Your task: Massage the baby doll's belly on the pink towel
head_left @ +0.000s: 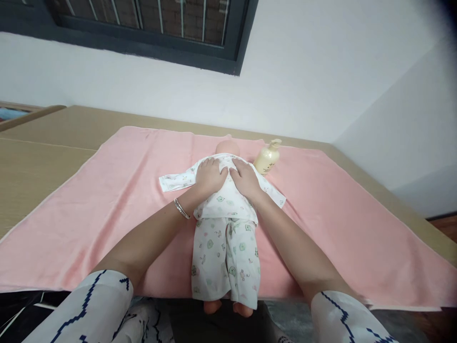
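Note:
A doll (225,205) in a white printed top and trousers lies on a pink cloth (143,209), head toward the wall, feet at the near edge. On the left side of its upper body rests my left hand (210,176), flat with the fingers extended. My right hand (245,178) lies on the other side, its thumb close to the left thumb. Both hands are open and touch the top. The doll's sleeves spread outward. Just right of its shoulder stands a pale yellow pump bottle (267,158), slightly tilted in view.
The cloth covers much of a wooden table (67,126), whose far edge meets a white wall (285,71). A dark-framed window (228,52) with bars is above. The cloth's near edge lies just ahead of my body.

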Motion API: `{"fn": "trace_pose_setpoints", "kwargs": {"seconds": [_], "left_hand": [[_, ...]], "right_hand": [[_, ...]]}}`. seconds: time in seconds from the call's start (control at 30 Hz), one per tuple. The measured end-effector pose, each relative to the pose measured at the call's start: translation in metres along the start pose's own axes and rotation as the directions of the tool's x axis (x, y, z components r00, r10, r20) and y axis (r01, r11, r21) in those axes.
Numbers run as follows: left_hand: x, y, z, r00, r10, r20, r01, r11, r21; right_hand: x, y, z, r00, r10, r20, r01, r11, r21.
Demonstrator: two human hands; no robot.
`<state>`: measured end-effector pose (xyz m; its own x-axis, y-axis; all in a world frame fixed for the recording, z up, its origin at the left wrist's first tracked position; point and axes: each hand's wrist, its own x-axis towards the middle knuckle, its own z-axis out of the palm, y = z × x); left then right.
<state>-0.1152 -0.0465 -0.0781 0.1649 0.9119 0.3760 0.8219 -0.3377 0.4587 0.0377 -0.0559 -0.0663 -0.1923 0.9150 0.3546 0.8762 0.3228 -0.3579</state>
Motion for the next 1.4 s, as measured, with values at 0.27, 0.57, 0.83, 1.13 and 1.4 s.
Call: {"fn": "trace_pose_setpoints", "kwargs": {"seconds": [0.27, 0.57, 0.83, 1.13, 1.4], "left_hand": [[0.0002, -0.0001, 0.0, 1.0, -0.003, 0.0, 0.003, 1.0, 0.016], [0.0002, 0.0001, -0.0002, 1.0, -0.007, 0.001, 0.007, 1.0, 0.012], [0.0002, 0.0013, -0.0016, 1.0, -0.013, 0.016, 0.013, 1.0, 0.021], [-0.0006, 0.0013, -0.0004, 1.0, -0.02, 0.013, 0.02, 0.999, 0.035], [-0.0005, 0.0034, -0.006, 0.999, -0.024, 0.028, 0.022, 0.998, 0.061]], "right_hand": [[-0.0001, 0.0001, 0.001, 1.0, 0.008, -0.006, -0.008, 1.0, 0.015], [-0.0002, 0.0016, 0.0017, 1.0, -0.008, -0.028, 0.009, 1.0, 0.018], [-0.0005, -0.0001, 0.0008, 1.0, -0.004, -0.03, 0.005, 1.0, 0.031], [0.0013, 0.0033, 0.0032, 0.999, -0.008, -0.037, 0.011, 0.998, 0.061], [0.0021, 0.0058, 0.0033, 1.0, -0.018, -0.018, 0.019, 0.999, 0.039]]}}
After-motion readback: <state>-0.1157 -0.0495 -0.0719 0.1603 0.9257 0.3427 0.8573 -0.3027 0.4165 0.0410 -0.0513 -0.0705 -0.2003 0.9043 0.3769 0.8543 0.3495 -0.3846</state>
